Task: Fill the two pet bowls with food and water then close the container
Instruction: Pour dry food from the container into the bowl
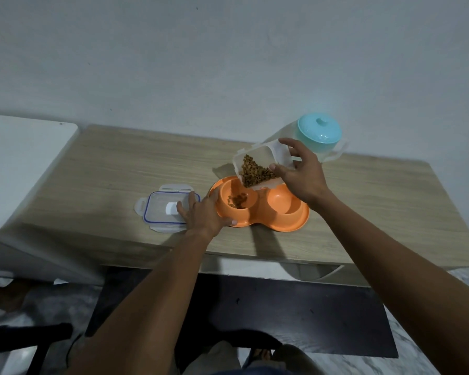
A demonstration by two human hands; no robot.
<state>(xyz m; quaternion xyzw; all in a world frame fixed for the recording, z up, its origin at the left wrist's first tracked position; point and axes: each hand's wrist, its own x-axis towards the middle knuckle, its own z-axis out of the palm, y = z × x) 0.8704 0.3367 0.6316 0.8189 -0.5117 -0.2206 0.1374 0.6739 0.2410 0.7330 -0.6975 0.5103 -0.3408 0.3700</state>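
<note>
The container (260,165) is gripped by the right hand (299,177) and tipped over the left well of the orange double bowl (260,209), where a little kibble (237,201) already lies. If it is tilted too steeply, the heap could likely be dumped at once, overshooting the rim onto the counter (119,169) or into the empty right well meant for water. The bowl is steadied by the left hand (205,212), spread flat with fingers on the loose lid (168,208). Behind, a blue-topped jug (318,139) stands partly hidden by the container, near the pouring arm.
</note>
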